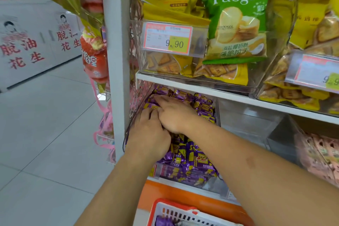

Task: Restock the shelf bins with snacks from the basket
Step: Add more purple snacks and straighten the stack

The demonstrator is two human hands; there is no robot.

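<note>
**Both hands deep in the purple snack bin**

In the clear plastic shelf bin (216,187) on the lower shelf, the fingers of the right hand (174,113) lie stretched forward and nearly flat, their tips pressing on the small purple-and-yellow wrapped snack packets (194,159) at the back left of the heap. Whether they pinch a packet cannot be told. The fingers of the left hand (148,134) bend downward into the packets just in front of the right hand's knuckles; the tips are hidden, so a hold on anything cannot be made out. The two hands touch, the right one lying partly over the left's fingers. Both backs of the hands face up. The left forearm rises from the lower middle of the view, the right forearm comes in on a slant from the lower right, and they converge at the bin.

The packets fill the bin from front wall to back. Below, at the bottom edge, stands the red-rimmed white plastic basket (176,213), with a purple packet showing inside it. Above the bin, a green biscuit bag (236,24) leans on a clear bin of yellow cracker bags (220,71).
</note>
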